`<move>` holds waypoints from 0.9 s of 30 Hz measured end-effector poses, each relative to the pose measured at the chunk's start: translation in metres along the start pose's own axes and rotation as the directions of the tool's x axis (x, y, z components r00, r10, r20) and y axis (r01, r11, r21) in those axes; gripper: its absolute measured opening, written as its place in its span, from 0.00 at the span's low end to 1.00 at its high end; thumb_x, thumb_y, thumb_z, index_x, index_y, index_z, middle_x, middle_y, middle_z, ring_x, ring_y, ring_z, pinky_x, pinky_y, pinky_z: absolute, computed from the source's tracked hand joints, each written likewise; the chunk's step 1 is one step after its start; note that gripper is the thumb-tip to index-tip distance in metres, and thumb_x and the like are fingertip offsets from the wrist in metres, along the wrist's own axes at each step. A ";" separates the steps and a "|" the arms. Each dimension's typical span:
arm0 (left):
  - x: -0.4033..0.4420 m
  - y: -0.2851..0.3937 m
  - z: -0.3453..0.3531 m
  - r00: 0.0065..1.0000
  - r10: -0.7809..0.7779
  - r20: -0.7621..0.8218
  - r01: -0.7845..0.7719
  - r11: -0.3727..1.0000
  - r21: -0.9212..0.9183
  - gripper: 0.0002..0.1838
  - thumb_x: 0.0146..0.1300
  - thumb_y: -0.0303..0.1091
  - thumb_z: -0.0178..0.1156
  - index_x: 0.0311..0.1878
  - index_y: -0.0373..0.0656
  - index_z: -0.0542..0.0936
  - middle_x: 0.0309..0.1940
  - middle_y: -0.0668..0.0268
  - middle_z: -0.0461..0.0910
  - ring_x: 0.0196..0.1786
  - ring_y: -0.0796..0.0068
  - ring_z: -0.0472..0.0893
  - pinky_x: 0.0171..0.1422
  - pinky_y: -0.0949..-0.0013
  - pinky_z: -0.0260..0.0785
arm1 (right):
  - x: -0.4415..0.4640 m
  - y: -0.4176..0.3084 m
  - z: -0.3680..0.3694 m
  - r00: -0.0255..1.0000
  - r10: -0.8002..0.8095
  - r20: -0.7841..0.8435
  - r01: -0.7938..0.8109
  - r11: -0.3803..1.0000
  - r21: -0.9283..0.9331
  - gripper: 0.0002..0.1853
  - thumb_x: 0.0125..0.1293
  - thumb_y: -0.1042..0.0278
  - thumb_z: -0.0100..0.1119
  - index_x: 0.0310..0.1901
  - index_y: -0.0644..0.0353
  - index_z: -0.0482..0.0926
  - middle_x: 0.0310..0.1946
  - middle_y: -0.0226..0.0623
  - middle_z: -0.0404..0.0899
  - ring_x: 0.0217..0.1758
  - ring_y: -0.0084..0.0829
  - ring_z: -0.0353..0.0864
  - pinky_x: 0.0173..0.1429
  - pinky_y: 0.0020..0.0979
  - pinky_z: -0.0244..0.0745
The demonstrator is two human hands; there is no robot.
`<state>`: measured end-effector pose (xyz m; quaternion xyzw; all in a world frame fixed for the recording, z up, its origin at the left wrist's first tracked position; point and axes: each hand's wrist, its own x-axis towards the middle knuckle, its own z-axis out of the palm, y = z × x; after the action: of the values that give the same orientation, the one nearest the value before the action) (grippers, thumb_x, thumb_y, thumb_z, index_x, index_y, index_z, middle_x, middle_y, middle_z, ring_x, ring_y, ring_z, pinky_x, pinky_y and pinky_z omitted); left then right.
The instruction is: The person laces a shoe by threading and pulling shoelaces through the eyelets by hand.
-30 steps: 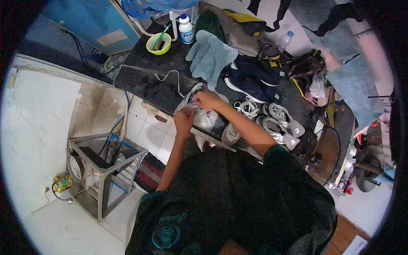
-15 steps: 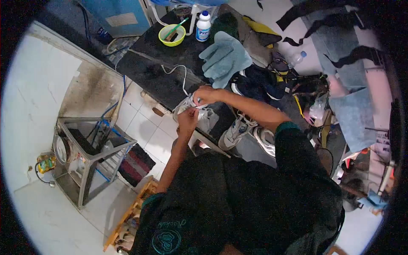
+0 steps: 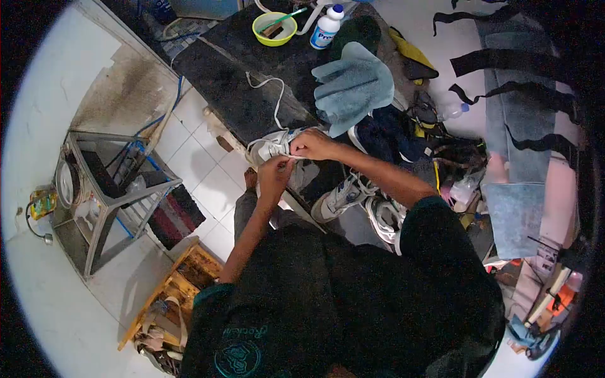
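My left hand (image 3: 275, 176) pinches a thin white shoelace (image 3: 277, 108) at the white laced shoe (image 3: 270, 149) on the flat black table (image 3: 217, 75); my right hand (image 3: 312, 146) curls over that shoe; I cannot tell what it grips.

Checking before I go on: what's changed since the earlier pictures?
The head view has swung, bringing the wooden rack into sight at lower left. No clear grasp or release shows: the left hand and right hand are still at the white shoe. The bowl, bottle and loose white lace stay put.
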<state>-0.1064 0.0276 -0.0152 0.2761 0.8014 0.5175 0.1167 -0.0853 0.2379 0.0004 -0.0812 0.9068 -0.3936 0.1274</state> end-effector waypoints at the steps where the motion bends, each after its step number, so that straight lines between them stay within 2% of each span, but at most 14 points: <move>1: 0.000 -0.003 0.001 1.000 -0.018 -0.002 0.018 1.000 0.000 0.09 0.60 0.34 0.72 0.35 0.38 0.85 0.30 0.57 0.86 0.31 0.62 0.86 0.37 0.63 0.76 | -0.001 0.001 0.001 0.999 -0.025 -0.022 0.026 1.000 0.013 0.05 0.56 0.66 0.67 0.33 0.55 0.85 0.26 0.39 0.83 0.29 0.40 0.84 0.34 0.41 0.73; 2: -0.004 -0.004 0.001 0.998 -0.064 0.013 0.064 0.998 0.011 0.10 0.60 0.35 0.72 0.36 0.38 0.85 0.30 0.57 0.86 0.32 0.62 0.86 0.37 0.62 0.76 | -0.003 0.002 0.003 0.998 -0.051 -0.040 0.052 0.998 0.027 0.05 0.56 0.66 0.67 0.33 0.55 0.85 0.26 0.39 0.83 0.29 0.40 0.83 0.34 0.40 0.73; 5: -0.005 0.000 0.000 0.986 -0.163 0.022 0.162 0.986 0.023 0.10 0.60 0.36 0.72 0.37 0.38 0.86 0.32 0.57 0.87 0.33 0.61 0.87 0.39 0.62 0.76 | 0.000 -0.001 0.002 0.992 0.073 0.102 -0.076 0.997 0.020 0.05 0.57 0.66 0.66 0.33 0.55 0.85 0.25 0.40 0.82 0.29 0.41 0.83 0.35 0.41 0.73; 7: -0.007 0.007 -0.004 0.982 -0.189 0.029 0.188 0.982 0.013 0.10 0.61 0.35 0.71 0.38 0.38 0.86 0.33 0.56 0.87 0.35 0.60 0.87 0.41 0.61 0.77 | 0.000 0.000 0.004 0.999 0.010 0.054 -0.011 1.000 0.029 0.06 0.58 0.65 0.66 0.34 0.55 0.85 0.25 0.41 0.82 0.29 0.42 0.82 0.36 0.42 0.73; 13: -0.014 0.001 0.005 0.990 -0.118 -0.072 0.120 0.992 0.028 0.09 0.63 0.33 0.69 0.40 0.38 0.87 0.34 0.54 0.87 0.37 0.57 0.88 0.44 0.61 0.78 | 0.004 -0.002 0.001 0.995 -0.022 0.100 0.018 0.999 0.040 0.07 0.58 0.64 0.66 0.35 0.55 0.85 0.25 0.41 0.82 0.30 0.43 0.83 0.35 0.42 0.72; 16: -0.013 0.004 0.002 0.990 -0.139 -0.019 0.140 0.988 0.066 0.09 0.63 0.34 0.69 0.39 0.38 0.87 0.33 0.54 0.87 0.36 0.58 0.88 0.42 0.62 0.78 | 0.010 -0.014 -0.011 0.967 0.107 0.230 -0.112 0.994 0.008 0.07 0.58 0.65 0.67 0.37 0.55 0.86 0.25 0.40 0.83 0.30 0.41 0.84 0.36 0.41 0.73; 17: -0.011 0.005 0.002 0.982 -0.186 -0.015 0.186 0.982 0.029 0.10 0.63 0.35 0.69 0.40 0.38 0.87 0.32 0.56 0.87 0.35 0.61 0.87 0.46 0.63 0.76 | 0.014 -0.019 -0.016 0.952 0.150 0.268 -0.154 0.988 -0.009 0.08 0.58 0.65 0.67 0.38 0.55 0.86 0.25 0.40 0.83 0.30 0.41 0.84 0.37 0.41 0.74; 19: -0.011 0.006 0.003 0.961 -0.277 0.004 0.277 0.960 -0.044 0.11 0.64 0.37 0.69 0.41 0.38 0.87 0.32 0.60 0.88 0.32 0.66 0.85 0.53 0.63 0.74 | 0.011 -0.016 -0.011 0.990 0.082 0.112 -0.075 0.995 -0.064 0.09 0.58 0.64 0.68 0.40 0.56 0.87 0.26 0.40 0.83 0.32 0.40 0.85 0.39 0.40 0.76; 20: -0.010 0.005 0.001 0.975 -0.221 0.001 0.221 0.975 -0.007 0.10 0.64 0.37 0.69 0.39 0.38 0.87 0.31 0.58 0.87 0.33 0.65 0.86 0.48 0.63 0.75 | 0.009 -0.015 -0.009 0.998 0.042 0.037 -0.039 0.995 -0.097 0.10 0.59 0.63 0.68 0.41 0.56 0.87 0.27 0.40 0.84 0.32 0.40 0.85 0.40 0.39 0.78; 22: -0.013 0.009 -0.007 0.993 -0.115 0.002 0.114 0.991 0.067 0.09 0.64 0.35 0.67 0.37 0.37 0.86 0.28 0.55 0.86 0.33 0.62 0.88 0.39 0.64 0.78 | 0.001 -0.027 -0.006 0.989 0.132 -0.061 -0.134 0.990 -0.039 0.12 0.59 0.63 0.69 0.43 0.55 0.86 0.30 0.41 0.85 0.37 0.43 0.86 0.43 0.41 0.78; 23: -0.016 0.011 -0.012 0.979 -0.185 0.082 0.182 0.982 0.043 0.09 0.64 0.35 0.68 0.38 0.38 0.86 0.28 0.56 0.86 0.32 0.65 0.88 0.39 0.65 0.77 | -0.007 -0.034 -0.003 0.978 0.181 -0.108 -0.183 0.983 -0.006 0.13 0.59 0.63 0.69 0.45 0.55 0.85 0.32 0.42 0.85 0.39 0.44 0.86 0.45 0.42 0.78; 24: -0.018 0.015 -0.019 0.955 -0.248 0.165 0.247 0.969 0.025 0.09 0.64 0.35 0.68 0.39 0.38 0.86 0.27 0.58 0.86 0.31 0.67 0.87 0.39 0.66 0.77 | -0.014 -0.043 0.000 0.960 0.231 -0.157 -0.229 0.973 0.029 0.14 0.59 0.62 0.70 0.46 0.55 0.84 0.33 0.42 0.86 0.41 0.45 0.86 0.46 0.43 0.79; 25: -0.019 0.017 -0.025 0.921 -0.302 0.246 0.309 0.951 0.013 0.09 0.64 0.35 0.68 0.39 0.38 0.86 0.27 0.59 0.85 0.30 0.69 0.87 0.39 0.67 0.77 | -0.019 -0.052 0.003 0.934 0.196 -0.298 -0.209 0.978 -0.014 0.14 0.58 0.62 0.70 0.46 0.55 0.84 0.34 0.42 0.86 0.41 0.46 0.86 0.46 0.43 0.79; 27: -0.021 0.021 -0.038 0.928 -0.268 0.259 0.310 0.941 -0.135 0.10 0.65 0.35 0.68 0.42 0.39 0.86 0.27 0.63 0.85 0.31 0.75 0.85 0.39 0.70 0.76 | -0.026 -0.072 0.012 0.827 0.094 -0.555 -0.182 0.978 -0.106 0.14 0.58 0.63 0.71 0.45 0.55 0.84 0.35 0.41 0.86 0.40 0.47 0.86 0.47 0.43 0.79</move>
<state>-0.1001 -0.0070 0.0182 0.2031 0.7656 0.5259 0.3100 -0.0537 0.1873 0.0492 0.0909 0.9364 -0.3189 -0.1152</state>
